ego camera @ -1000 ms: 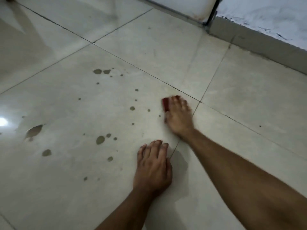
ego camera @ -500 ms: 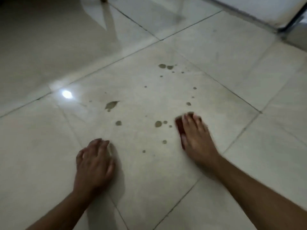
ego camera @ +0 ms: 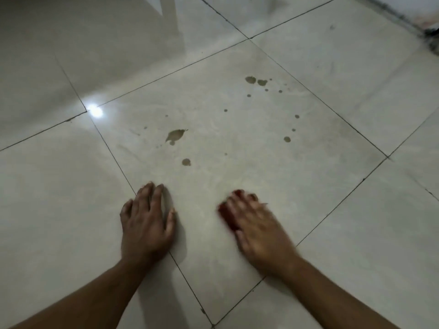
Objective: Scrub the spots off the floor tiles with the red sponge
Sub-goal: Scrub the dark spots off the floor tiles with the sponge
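My right hand lies flat over the red sponge and presses it onto a glossy cream floor tile; only the sponge's left edge shows past my fingers, and the hand is blurred by motion. Brown spots mark the tile beyond: a large blotch, a round spot, a pair of spots farther off, and several small dots to the right. My left hand rests palm down on the floor, fingers straight, at the tile's left grout line.
Dark grout lines cross the floor in a diamond pattern. A bright lamp reflection glares at a tile corner on the left. A wall base with dark grime runs along the top right corner.
My right hand has dragged the sponge toward me across the tile; the spots near the sponge half a second ago are gone. My left hand has shifted along the floor, and the view has swung.
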